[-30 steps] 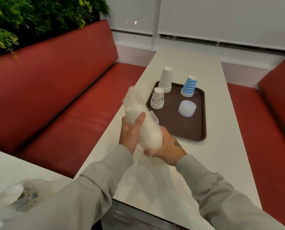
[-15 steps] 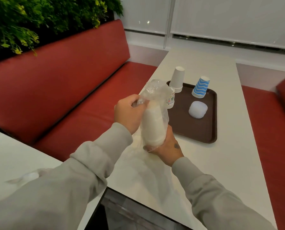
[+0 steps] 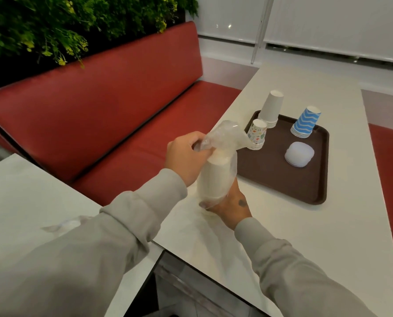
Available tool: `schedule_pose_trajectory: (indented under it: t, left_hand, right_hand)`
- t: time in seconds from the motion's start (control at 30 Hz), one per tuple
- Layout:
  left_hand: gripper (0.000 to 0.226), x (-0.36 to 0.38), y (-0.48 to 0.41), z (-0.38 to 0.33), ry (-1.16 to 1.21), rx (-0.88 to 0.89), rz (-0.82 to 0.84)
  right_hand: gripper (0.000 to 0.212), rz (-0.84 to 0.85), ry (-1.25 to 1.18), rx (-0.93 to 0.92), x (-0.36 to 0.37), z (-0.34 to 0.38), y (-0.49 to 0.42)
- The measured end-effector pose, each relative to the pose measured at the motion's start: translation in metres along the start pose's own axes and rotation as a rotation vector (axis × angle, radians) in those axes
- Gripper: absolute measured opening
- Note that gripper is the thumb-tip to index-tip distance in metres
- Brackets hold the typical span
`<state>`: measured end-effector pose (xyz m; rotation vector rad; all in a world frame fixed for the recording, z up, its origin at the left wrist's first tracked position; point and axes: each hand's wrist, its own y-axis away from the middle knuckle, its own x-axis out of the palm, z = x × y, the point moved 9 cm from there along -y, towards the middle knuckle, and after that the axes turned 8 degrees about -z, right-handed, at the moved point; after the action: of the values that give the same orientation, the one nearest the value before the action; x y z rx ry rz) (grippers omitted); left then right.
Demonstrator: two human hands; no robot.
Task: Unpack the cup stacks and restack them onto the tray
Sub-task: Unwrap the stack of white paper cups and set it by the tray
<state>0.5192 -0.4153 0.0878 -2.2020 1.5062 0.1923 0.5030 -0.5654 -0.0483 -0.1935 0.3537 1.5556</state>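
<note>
One white bench point(image 3: 328, 236) carries everything. Brown tray point(image 3: 282, 188) sits on it with four piles aboard:
- plain white stack point(image 3: 270, 109) at the tray's far-left corner
- blue zigzag stack point(image 3: 305, 123) far-right
- patterned stack point(image 3: 256, 136) on the left edge
- low translucent pile point(image 3: 299, 154) mid-tray

Wrapped cup stack point(image 3: 216, 179) is off the tray, held in the air just beyond the tray's near-left corner, above the bench. Long axis near upright, top leaning a little toward the tray.

Right hand point(image 3: 231, 208) is under the base, its fingers point(image 3: 203, 204) curled round the bottom through the film. Left hand point(image 3: 186, 156) is at the top, on the side away from the tray, its fingers point(image 3: 196, 146) closed on loose film.

Film neck point(image 3: 223, 136) bunches above the top cup and overlaps the patterned stack in view. Can't tell if it's torn open.

Key relation: the cups lie straight below the left fingers, along that axis. My read: strip the film upward along it while the right hand pins the base. Left hand is nearer the neck. A sideways pull toward the tray risks clipping the patterned stack.
</note>
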Motion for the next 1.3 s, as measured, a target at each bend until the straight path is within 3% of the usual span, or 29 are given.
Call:
schedule_pose_trajectory:
  t: [0.23, 0.37, 0.6, 0.7, 0.8, 0.93, 1.0, 1.17, 1.3]
  left_hand:
    - [0.007, -0.007, -0.019, -0.027, 0.129, 0.007, -0.019]
    - [0.003, -0.011, -0.027, -0.051, 0.182, 0.061, -0.016]
    - [0.011, 0.002, -0.037, -0.084, 0.14, 0.166, 0.069]
    - [0.015, 0.009, -0.04, -0.094, 0.119, 0.197, 0.134]
    - [0.04, 0.015, -0.042, -0.097, 0.081, 0.215, 0.204]
    - [0.086, 0.026, -0.036, -0.092, 0.052, 0.173, 0.315]
    - [0.072, 0.028, -0.038, -0.088, -0.029, 0.178, 0.315]
    - [0.006, 0.016, -0.053, -0.091, -0.088, 0.209, 0.203]
    - [0.012, -0.002, -0.063, -0.112, -0.002, 0.247, 0.095]
  right_hand:
    - [0.12, -0.048, -0.041, -0.166, -0.024, 0.034, 0.004]
    - [0.122, -0.075, -0.14, -0.277, -0.051, 0.07, 0.007]
    - [0.078, -0.299, -0.32, -0.513, -0.116, 0.167, 0.0]
    - [0.039, -0.356, -0.354, -0.556, -0.137, 0.198, 0.001]
    - [0.013, -0.388, -0.37, -0.557, -0.146, 0.213, 0.0]
    - [0.005, -0.435, -0.417, -0.521, -0.155, 0.226, -0.002]
    - [0.01, -0.456, -0.467, -0.502, -0.163, 0.233, -0.001]
    - [0.018, -0.529, -0.577, -0.508, -0.203, 0.244, 0.013]
    - [0.031, -0.562, -0.555, -0.524, -0.222, 0.236, 0.038]
